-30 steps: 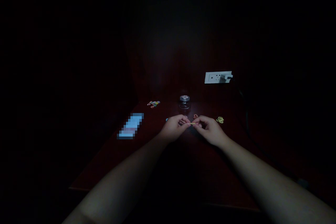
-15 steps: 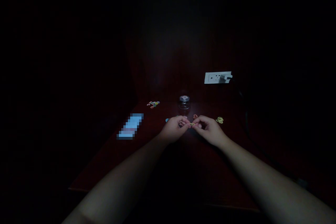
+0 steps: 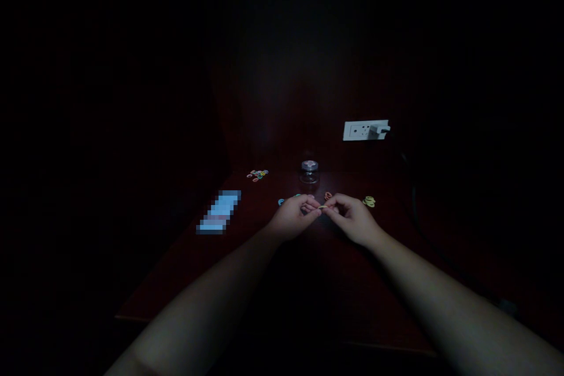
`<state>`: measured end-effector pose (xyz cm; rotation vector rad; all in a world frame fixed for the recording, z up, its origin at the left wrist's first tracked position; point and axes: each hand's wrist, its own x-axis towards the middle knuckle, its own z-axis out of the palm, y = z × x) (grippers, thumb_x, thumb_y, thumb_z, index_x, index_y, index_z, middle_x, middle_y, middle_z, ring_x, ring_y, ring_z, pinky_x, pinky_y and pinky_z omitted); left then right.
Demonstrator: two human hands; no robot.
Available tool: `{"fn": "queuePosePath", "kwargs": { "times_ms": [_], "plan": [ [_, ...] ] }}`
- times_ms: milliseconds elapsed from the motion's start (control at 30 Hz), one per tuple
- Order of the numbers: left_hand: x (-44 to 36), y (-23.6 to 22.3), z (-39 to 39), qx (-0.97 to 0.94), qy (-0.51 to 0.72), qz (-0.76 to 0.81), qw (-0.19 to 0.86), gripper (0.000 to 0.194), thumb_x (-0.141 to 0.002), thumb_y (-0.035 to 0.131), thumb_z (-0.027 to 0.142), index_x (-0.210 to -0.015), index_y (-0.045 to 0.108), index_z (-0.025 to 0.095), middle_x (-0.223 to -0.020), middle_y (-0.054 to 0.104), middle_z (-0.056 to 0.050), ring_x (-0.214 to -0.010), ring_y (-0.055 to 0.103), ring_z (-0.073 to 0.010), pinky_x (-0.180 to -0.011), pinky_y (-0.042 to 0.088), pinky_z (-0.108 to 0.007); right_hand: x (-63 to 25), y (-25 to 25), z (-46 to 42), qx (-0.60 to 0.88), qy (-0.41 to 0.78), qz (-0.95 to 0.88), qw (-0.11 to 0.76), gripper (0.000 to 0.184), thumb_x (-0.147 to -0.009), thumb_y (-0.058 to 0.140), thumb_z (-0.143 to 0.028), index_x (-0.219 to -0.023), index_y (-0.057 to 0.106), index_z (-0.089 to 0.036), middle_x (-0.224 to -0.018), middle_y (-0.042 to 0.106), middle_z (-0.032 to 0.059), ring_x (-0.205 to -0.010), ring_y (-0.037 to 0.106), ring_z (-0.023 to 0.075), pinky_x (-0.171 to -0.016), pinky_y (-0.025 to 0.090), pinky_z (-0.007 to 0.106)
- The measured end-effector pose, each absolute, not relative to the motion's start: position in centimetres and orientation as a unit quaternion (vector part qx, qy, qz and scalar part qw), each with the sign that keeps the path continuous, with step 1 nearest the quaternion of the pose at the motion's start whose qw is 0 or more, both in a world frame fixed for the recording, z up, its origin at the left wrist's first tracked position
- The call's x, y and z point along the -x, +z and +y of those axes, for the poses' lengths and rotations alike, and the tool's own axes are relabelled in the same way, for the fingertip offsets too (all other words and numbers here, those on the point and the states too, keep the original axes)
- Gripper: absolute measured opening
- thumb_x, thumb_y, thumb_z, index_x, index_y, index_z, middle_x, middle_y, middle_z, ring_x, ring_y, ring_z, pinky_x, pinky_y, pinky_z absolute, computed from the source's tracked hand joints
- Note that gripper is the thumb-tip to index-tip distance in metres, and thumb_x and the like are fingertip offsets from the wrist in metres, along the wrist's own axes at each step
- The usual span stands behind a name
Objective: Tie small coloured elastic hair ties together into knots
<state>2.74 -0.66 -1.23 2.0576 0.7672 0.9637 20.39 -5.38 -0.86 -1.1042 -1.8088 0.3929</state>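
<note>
My left hand and my right hand meet above the dark red table, each pinching one side of a small yellow hair tie. The fingertips cover much of it. Just beyond my right hand lie red hair ties, and to its right is a small pile of yellow hair ties. Past my left hand a blue hair tie shows, with green and pink ones partly hidden behind the fingers. Behind both hands stands a clear lidded jar.
A pile of mixed-colour hair ties lies at the back left. A lit, pixelated phone-shaped object rests on the left side of the table. On the back wall, a white socket holds a plug whose dark cable runs down the right.
Both hands stay almost in place. The yellow hair tie between the fingertips has turned slightly, and my fingers have drawn a little closer together.
</note>
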Motion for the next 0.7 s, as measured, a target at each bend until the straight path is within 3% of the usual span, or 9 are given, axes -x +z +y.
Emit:
{"fn": "queuePosePath", "kwargs": {
  "times_ms": [300,700],
  "plan": [
    [-2.61,-0.83,-0.87,-0.810,0.364,0.300,0.350,0.011,-0.080,0.059,0.023,-0.082,0.062,0.013,-0.079,0.065,-0.002,-0.070,0.058,-0.0109,-0.066,0.047,-0.022,-20.37,-0.84,-5.48,0.449,0.167,-0.738,0.475,0.019,-0.083,0.059,-0.033,-0.078,0.065,-0.016,-0.062,0.053,-0.0003,-0.056,0.045,0.0124,-0.056,0.038,0.026],
    [-2.44,-0.58,-0.93,-0.811,0.384,0.271,0.348,0.019,-0.085,0.052,0.029,-0.081,0.063,0.014,-0.082,0.067,-0.003,-0.077,0.060,-0.0137,-0.072,0.047,-0.024,-20.50,-0.92,-5.43,0.446,0.169,-0.748,0.461,0.017,-0.084,0.057,-0.030,-0.079,0.065,-0.016,-0.064,0.055,-0.0003,-0.057,0.046,0.0120,-0.060,0.040,0.027]
  ]
}}
